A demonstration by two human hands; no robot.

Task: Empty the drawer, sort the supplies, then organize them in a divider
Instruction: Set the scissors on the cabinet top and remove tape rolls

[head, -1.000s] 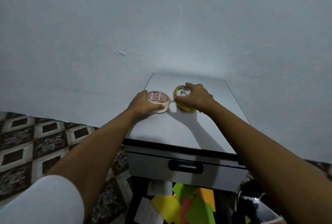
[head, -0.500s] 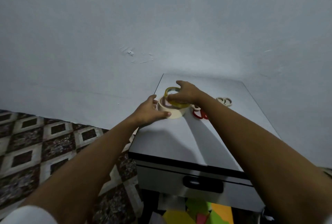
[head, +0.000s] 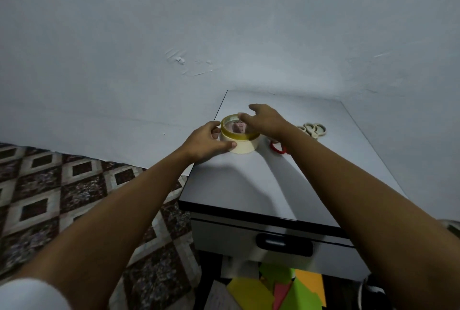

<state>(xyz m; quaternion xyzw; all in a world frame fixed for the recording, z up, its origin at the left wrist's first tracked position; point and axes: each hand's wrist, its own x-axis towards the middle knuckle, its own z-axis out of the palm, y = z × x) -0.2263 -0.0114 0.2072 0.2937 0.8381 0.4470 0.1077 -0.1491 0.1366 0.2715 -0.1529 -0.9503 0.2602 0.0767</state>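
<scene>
A wide cream tape roll [head: 245, 147] lies flat near the back left of the grey cabinet top [head: 261, 185]. A thinner yellow tape roll [head: 239, 137] sits stacked on it. My left hand [head: 206, 141] grips the cream roll from its left side, thumb at the front. My right hand [head: 265, 121] hovers over the yellow roll with its fingers loosely spread, one fingertip at the far rim. The open drawer [head: 249, 289] below holds coloured paper notes [head: 293, 289].
White-handled scissors [head: 314, 130] lie on the top at the back right, and red-handled scissors [head: 278, 148] show partly under my right wrist. The closed upper drawer has a black handle [head: 283, 243]. Patterned floor tiles [head: 49, 197] are at the left, a pale wall behind.
My right hand carried the yellow roll leftward onto the cream roll, then loosened its fingers from it. My left hand kept its hold on the cream roll.
</scene>
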